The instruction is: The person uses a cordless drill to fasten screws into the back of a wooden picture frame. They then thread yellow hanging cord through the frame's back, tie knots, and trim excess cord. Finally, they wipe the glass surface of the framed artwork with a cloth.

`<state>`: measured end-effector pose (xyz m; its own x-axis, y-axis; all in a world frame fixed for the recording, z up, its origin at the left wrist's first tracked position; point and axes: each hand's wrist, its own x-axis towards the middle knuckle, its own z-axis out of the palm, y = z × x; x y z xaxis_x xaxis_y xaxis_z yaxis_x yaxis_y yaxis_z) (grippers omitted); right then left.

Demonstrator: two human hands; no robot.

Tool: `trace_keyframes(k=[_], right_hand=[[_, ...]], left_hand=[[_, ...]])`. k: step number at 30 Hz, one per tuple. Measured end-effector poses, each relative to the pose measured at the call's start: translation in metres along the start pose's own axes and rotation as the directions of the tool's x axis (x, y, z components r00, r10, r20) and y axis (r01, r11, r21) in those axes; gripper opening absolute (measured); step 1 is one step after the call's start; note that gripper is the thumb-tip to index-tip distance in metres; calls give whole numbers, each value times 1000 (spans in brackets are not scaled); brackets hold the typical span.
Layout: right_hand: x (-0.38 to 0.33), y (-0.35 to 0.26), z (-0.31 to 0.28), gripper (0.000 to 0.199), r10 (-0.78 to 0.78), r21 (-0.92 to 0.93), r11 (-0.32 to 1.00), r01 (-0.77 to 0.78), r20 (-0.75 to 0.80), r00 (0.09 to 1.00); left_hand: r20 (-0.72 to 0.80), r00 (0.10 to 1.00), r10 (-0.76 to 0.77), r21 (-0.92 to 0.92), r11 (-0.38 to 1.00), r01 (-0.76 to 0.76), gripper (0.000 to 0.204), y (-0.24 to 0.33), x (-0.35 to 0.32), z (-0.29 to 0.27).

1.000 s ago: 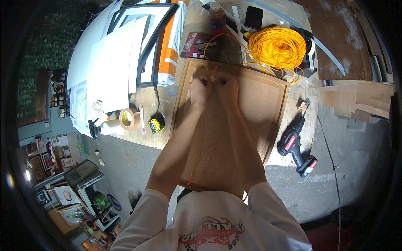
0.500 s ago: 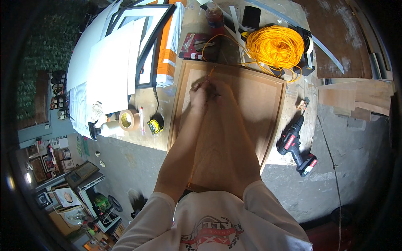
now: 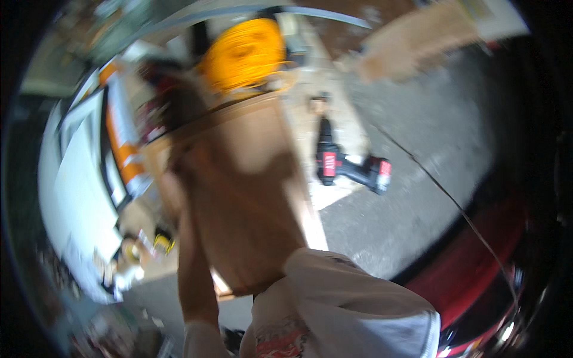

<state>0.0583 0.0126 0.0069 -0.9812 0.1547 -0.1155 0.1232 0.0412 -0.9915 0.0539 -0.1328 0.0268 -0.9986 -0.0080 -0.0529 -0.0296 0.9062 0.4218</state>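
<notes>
The picture is smeared by motion. My left hand (image 3: 175, 182) is on the left part of a brown wooden frame with a flat panel (image 3: 253, 203) and a raised rim, close to its far left corner. Its fingers are too blurred to tell whether they hold anything. My left forearm comes up from the lower edge. Of my right arm only the white sleeve (image 3: 364, 292) shows, pointing to the lower right; the right hand is out of sight. Beyond the frame's far edge lies a coil of yellow-orange rope (image 3: 245, 53).
A cordless drill (image 3: 334, 161) lies on the table right of the wooden frame. White sheets (image 3: 80, 185) and frames are stacked at left, near a tape measure (image 3: 163, 241) and a tape roll (image 3: 130, 250). A cord (image 3: 441, 185) crosses at right, by a red shape (image 3: 471, 250).
The view has swung to the right, so the table things sit further left. My two hands were together near the frame's far edge; the right has drawn away and left the picture.
</notes>
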Motion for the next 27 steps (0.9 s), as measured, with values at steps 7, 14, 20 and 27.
trace_keyframes(k=[7, 14, 20, 27], right_hand=[[-21, 5, -27, 27, 33, -32, 999, -33, -3, 999], [-38, 19, -19, 29, 44, -1, 999, -44, 19, 999], [-53, 14, -24, 32, 69, 30, 997, -71, 49, 996], [-94, 44, 13, 35, 91, 81, 992, -96, 69, 993]], left_hand=[[500, 863, -71, -866, -10, 500, 13, 12, 20, 4], [490, 862, -129, -854, 129, 505, 16, -14, 15, 0], [311, 938, -155, -884, 314, 345, 25, -8, 30, 9], [732, 678, 66, -679, 150, 719, 5, -39, 69, 10]])
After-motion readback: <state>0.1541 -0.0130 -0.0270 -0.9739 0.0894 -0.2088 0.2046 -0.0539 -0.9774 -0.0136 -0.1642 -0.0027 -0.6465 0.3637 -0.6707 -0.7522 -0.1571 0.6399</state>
